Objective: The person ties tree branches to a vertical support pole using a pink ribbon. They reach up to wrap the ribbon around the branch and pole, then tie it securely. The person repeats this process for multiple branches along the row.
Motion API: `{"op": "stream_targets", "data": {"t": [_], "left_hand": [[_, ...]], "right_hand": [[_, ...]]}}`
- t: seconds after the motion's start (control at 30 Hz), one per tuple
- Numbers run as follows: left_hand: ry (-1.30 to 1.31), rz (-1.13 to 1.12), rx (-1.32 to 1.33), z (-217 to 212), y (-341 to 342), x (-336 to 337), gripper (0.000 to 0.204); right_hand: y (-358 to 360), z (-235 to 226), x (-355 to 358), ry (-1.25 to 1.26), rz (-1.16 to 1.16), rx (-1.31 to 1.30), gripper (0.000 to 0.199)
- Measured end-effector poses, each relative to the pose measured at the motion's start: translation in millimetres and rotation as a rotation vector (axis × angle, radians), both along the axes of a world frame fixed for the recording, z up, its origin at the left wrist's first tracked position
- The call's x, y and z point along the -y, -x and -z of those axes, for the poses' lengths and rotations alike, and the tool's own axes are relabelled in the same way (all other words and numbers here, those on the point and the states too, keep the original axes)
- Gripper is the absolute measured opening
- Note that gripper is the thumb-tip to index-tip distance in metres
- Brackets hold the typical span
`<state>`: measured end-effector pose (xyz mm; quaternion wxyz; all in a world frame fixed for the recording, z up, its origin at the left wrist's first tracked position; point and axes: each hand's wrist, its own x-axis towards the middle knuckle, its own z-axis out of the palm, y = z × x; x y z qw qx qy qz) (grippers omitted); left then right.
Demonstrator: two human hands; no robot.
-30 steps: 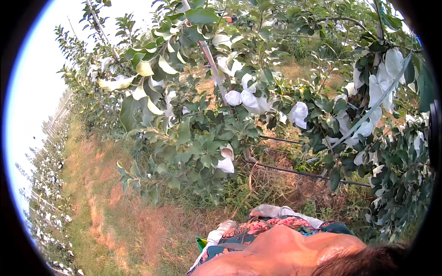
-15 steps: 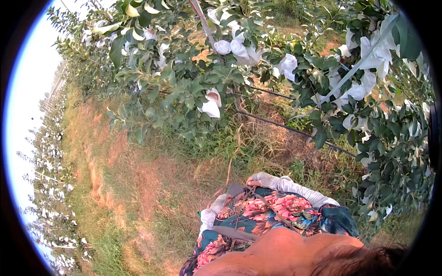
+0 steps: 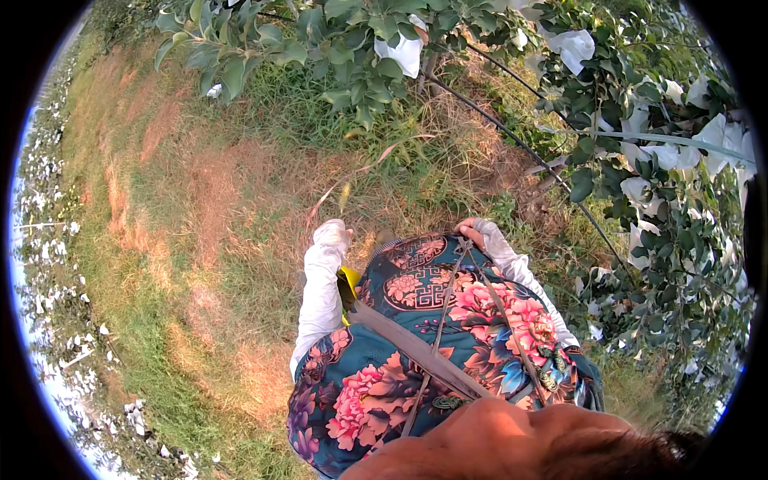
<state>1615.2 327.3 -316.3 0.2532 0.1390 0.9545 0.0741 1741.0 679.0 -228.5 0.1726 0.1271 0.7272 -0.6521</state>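
Observation:
My left hand (image 3: 342, 230), in a white sleeve (image 3: 320, 272), is in front of my waist on the left. Its fingers are mostly hidden. Just behind it, a bright yellow thing (image 3: 349, 282) shows between sleeve and clothing. My right hand (image 3: 472, 233) is at the front edge of my dark floral garment (image 3: 424, 272), fingers curled together; what they hold, if anything, is hidden. Between the hands a small grey patterned piece (image 3: 384, 244) peeks out. A wide grey-brown strap (image 3: 416, 352) and thin cords cross my chest.
Leafy branches with a white fruit bag (image 3: 402, 54) hang ahead. More bagged fruit (image 3: 574, 50) hangs at the right. A black hose (image 3: 512, 136) runs low along the row. Dry grass (image 3: 216, 200) covers the ground, and another tree row (image 3: 48, 280) stands far left.
My view has tipped downward, so the branches sit higher in the picture. My left hand has moved left, away from my right hand, and the yellow thing shows more.

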Motion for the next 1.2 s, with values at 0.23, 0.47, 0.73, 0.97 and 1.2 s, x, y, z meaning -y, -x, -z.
{"op": "stream_targets", "data": {"t": [0.23, 0.47, 0.73, 0.97, 1.2], "left_hand": [[0.025, -0.020, -0.659, -20, 30, 12, 0.035], [-0.010, -0.217, 0.166, 78, 49, 89, 0.021], [-1.008, -0.356, 0.294, -45, 28, 7, 0.017], [-1.058, -0.061, 0.345, -155, -17, -89, 0.014], [-0.915, 0.116, 0.425, -156, -41, -137, 0.016]], "right_hand": [[15, 9, 17, -0.082, 0.023, -0.147, 0.017], [6, -1, 22, 0.037, 0.108, 0.017, 0.017], [2, 33, 22, -0.150, 0.038, -0.122, 0.015], [15, -10, 28, 0.231, 0.005, -0.177, 0.034], [35, -9, 20, 1.355, 0.138, -0.354, 0.032]]}}
